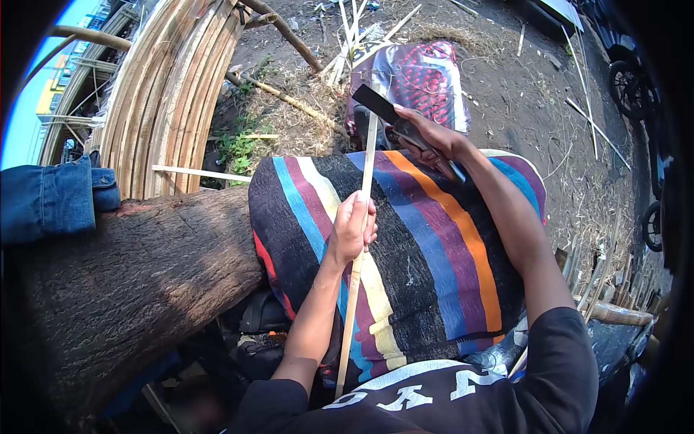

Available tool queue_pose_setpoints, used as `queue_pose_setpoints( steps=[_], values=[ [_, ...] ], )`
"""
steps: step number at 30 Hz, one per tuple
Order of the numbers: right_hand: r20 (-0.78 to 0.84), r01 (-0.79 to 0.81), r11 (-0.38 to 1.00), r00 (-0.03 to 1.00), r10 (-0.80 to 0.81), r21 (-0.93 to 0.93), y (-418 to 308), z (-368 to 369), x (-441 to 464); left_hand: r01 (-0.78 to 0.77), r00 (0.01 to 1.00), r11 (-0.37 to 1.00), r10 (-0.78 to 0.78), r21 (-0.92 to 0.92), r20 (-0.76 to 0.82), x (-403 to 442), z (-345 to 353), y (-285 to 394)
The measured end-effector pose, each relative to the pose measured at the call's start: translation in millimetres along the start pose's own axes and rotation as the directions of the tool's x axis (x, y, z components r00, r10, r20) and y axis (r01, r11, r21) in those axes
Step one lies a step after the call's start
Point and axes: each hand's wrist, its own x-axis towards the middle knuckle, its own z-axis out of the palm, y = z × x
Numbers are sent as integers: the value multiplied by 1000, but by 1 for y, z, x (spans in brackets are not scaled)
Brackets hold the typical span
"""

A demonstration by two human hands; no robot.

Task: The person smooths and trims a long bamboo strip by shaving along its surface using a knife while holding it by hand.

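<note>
My left hand [353, 226] is closed around a long, thin bamboo strip [352, 296]. The strip slants up across a striped cloth [463, 253] spread over my lap. Its lower end reaches my shirt, and its upper end comes near the dark, flat blade in my right hand. Fingers wrapped, my right hand [434, 139] grips this knife [374, 103], which has a broad, square-ended blade. A shiny part of it shows below the hand. Whether blade and strip touch, I cannot tell.
A thick log [137, 282] lies to the left, with another person's denim sleeve [50, 202] above it. Bundled bamboo slats [166, 87] arch behind. A printed sack [426, 79] lies ahead on ground strewn with strips. Motorcycle wheels [627, 88] stand at right.
</note>
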Motion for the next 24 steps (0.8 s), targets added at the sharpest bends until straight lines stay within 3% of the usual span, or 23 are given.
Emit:
queue_pose_setpoints(
  steps=[2,5,9,13,15,16,17,19,20,21,22,24],
  values=[
    [21,9,993,1000,-7,-118,-6,-14,-5,-4,1000,1000,4,-7,-1,-2,7,3],
    [164,34,996,985,-46,80,-6,-6,-3,-14,1000,998,15,-56,14,0,8,7],
    [147,58,997,987,-66,57,-2,-8,-5,8,1000,995,-6,-96,22,-3,4,-1],
    [27,83,986,996,-88,144,-13,5,-15,-20,1000,994,22,-106,18,1,8,10],
    [111,-36,997,993,44,-75,-8,18,-17,-27,1000,995,28,-97,6,4,-2,10],
    [62,5,1000,998,-4,-14,-5,19,-13,-27,1000,995,27,-95,-1,4,-1,9],
    [98,34,992,995,-22,-124,-7,9,-8,-24,1000,995,24,-94,-2,3,0,9],
    [25,55,998,998,-56,20,-13,6,-5,-31,1000,996,31,-88,1,4,2,9],
    [54,21,1000,998,-21,-3,-18,15,-9,-37,999,995,36,-95,-9,4,1,9],
    [17,-87,983,996,91,-163,-20,26,-18,-41,999,994,40,-97,-10,4,-1,8],
    [-87,94,944,988,-128,-315,-10,39,-9,-46,999,996,46,-77,-9,5,-3,9],
    [-50,34,888,997,-64,-459,-6,30,-12,-41,999,998,40,-44,-27,5,-4,7]
  ],
)
